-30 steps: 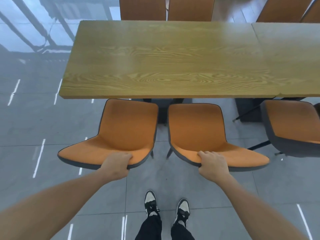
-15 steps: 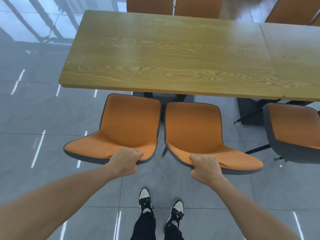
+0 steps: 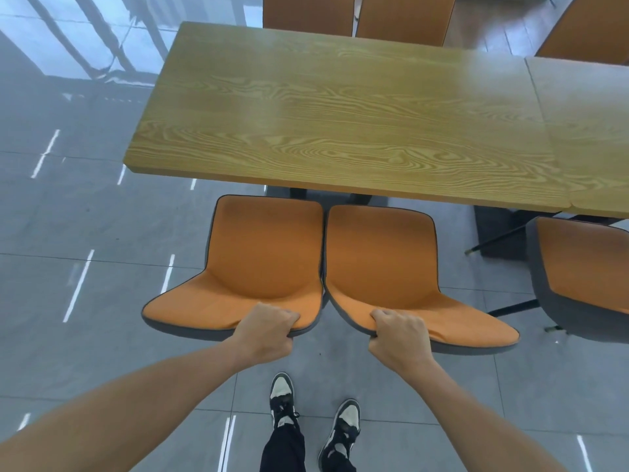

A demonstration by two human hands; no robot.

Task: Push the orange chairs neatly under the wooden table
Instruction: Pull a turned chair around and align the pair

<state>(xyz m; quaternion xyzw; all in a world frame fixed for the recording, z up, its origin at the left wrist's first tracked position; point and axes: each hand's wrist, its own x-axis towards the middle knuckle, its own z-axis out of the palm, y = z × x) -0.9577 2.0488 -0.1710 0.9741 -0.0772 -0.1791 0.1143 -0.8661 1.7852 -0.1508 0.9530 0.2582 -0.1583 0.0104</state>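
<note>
Each hand grips 1 chair's backrest top: left hand (image 3: 263, 330) curled on the left orange chair (image 3: 258, 267), right hand (image 3: 398, 335) on the right orange chair (image 3: 384, 267). The 2 seats touch side by side, their fronts at the wooden table (image 3: 340, 114)'s near edge. Pushing both evenly should keep them square.

**Layout: bench and chairs**

Bench (image 3: 340, 114) ahead; second bench (image 3: 585, 131) abutting on its right. Two chairs side by side, edges touching, at the near edge: left chair (image 3: 258, 260), right chair (image 3: 384, 267). Third chair (image 3: 585, 277) farther right. Far chairs (image 3: 357, 11) behind the bench. Shoes (image 3: 282, 396) on the floor (image 3: 68, 233) nearest.
</note>
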